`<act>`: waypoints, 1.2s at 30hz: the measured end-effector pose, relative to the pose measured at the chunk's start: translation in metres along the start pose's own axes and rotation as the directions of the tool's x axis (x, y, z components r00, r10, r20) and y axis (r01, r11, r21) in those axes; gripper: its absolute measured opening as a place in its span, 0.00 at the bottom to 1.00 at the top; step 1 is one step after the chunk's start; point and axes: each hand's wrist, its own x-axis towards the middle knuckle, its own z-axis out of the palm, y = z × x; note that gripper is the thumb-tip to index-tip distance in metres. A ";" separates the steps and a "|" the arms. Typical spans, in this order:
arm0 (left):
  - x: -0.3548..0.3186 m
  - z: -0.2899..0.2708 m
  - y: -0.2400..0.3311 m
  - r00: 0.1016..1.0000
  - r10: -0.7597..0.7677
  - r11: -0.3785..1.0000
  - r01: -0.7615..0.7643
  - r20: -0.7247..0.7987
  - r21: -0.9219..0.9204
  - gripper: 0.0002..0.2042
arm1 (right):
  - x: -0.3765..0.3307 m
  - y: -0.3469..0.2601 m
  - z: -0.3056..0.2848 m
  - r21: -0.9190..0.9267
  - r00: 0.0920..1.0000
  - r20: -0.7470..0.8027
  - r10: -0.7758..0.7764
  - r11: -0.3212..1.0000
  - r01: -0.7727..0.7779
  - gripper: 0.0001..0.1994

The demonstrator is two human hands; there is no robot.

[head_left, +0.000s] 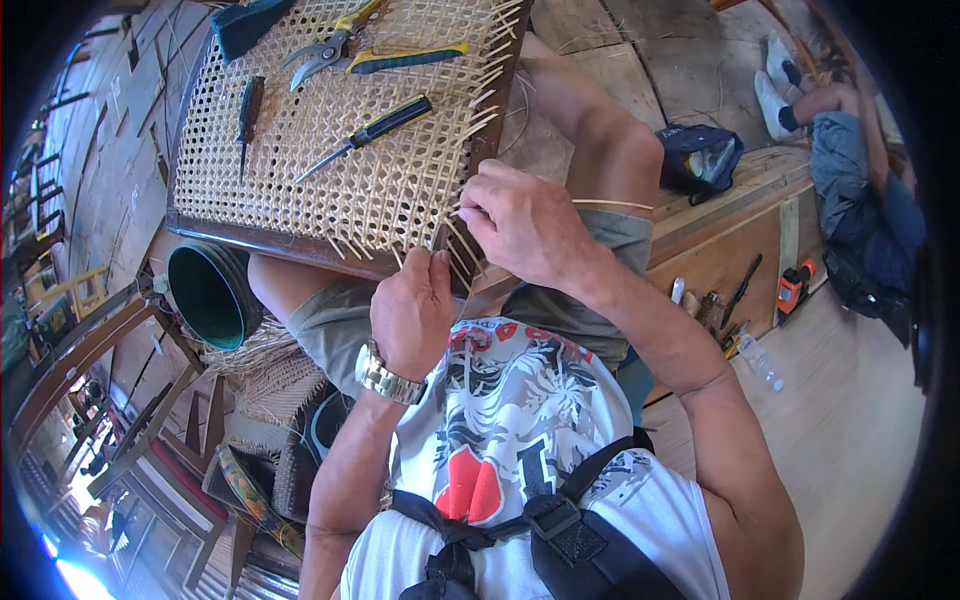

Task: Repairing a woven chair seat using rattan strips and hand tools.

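Note:
A woven cane panel (pixel 400 165) in a dark wooden frame (pixel 275 240) lies across my knees, with loose cane ends sticking out along its right and near edges. By the near right corner, my left hand (pixel 412 310) pinches thumb and forefinger together on a thin cane strand at the rim. My right hand (pixel 525 225) is curled closed just beside it, over the right edge. A pale cane strand (pixel 615 203) runs out to the right from it; the fingertips are partly hidden. On the weave rest a screwdriver (pixel 375 132), an awl-like tool (pixel 248 115) and pruning shears (pixel 325 52).
A dark green bucket (pixel 208 295) stands left of my knee. A dark blue bag (pixel 700 157), a clear plastic bottle (pixel 762 362) and an orange-black tape measure (pixel 795 287) lie to the right. Another person's legs (pixel 845 150) show at far right. Wooden frames (pixel 185 400) crowd the left.

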 end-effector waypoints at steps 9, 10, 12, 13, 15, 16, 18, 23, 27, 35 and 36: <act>-0.002 -0.012 0.017 0.992 -0.101 0.981 0.087 0.071 0.176 0.09 | 0.012 0.004 -0.003 -0.037 0.982 0.154 -0.108 0.993 0.115 0.06; -0.003 -0.010 0.020 0.987 -0.146 0.963 0.126 0.071 0.238 0.09 | 0.017 0.006 -0.004 -0.044 0.982 0.154 -0.109 0.992 0.117 0.06; -0.003 -0.008 0.021 0.990 -0.136 0.970 0.123 0.046 0.209 0.08 | 0.025 0.010 -0.006 0.011 0.942 0.241 -0.233 0.971 0.237 0.06; -0.003 -0.008 0.021 0.991 -0.130 0.977 0.122 0.033 0.175 0.08 | 0.028 0.010 -0.006 0.016 0.939 0.238 -0.248 0.968 0.252 0.06; -0.001 -0.010 0.016 0.994 -0.102 0.986 0.097 0.027 0.137 0.09 | 0.032 0.011 -0.008 0.022 0.907 0.319 -0.276 0.959 0.284 0.06; 0.001 -0.013 0.013 0.992 -0.107 0.990 0.101 0.061 0.097 0.09 | 0.033 0.011 -0.010 0.014 0.907 0.326 -0.265 0.961 0.276 0.06; 0.005 -0.019 0.008 0.997 -0.054 0.996 0.050 0.049 0.068 0.09 | 0.031 0.012 -0.013 0.089 0.902 0.322 -0.287 0.958 0.273 0.06; 0.007 -0.027 0.007 0.997 -0.007 0.994 -0.001 0.072 0.110 0.08 | 0.023 0.011 -0.007 0.095 0.940 0.248 -0.236 0.971 0.219 0.05; 0.010 -0.023 0.006 0.997 -0.024 0.997 0.019 0.072 0.069 0.07 | 0.022 0.013 -0.004 0.077 0.937 0.227 -0.264 0.964 0.254 0.05; 0.016 -0.011 -0.004 0.998 -0.024 0.991 0.033 0.064 -0.133 0.09 | 0.031 0.012 0.005 0.065 0.932 0.256 -0.257 0.966 0.249 0.05; 0.021 -0.013 -0.009 0.990 -0.052 0.975 0.077 0.128 -0.206 0.10 | 0.032 0.010 0.008 0.027 0.918 0.271 -0.289 0.956 0.293 0.04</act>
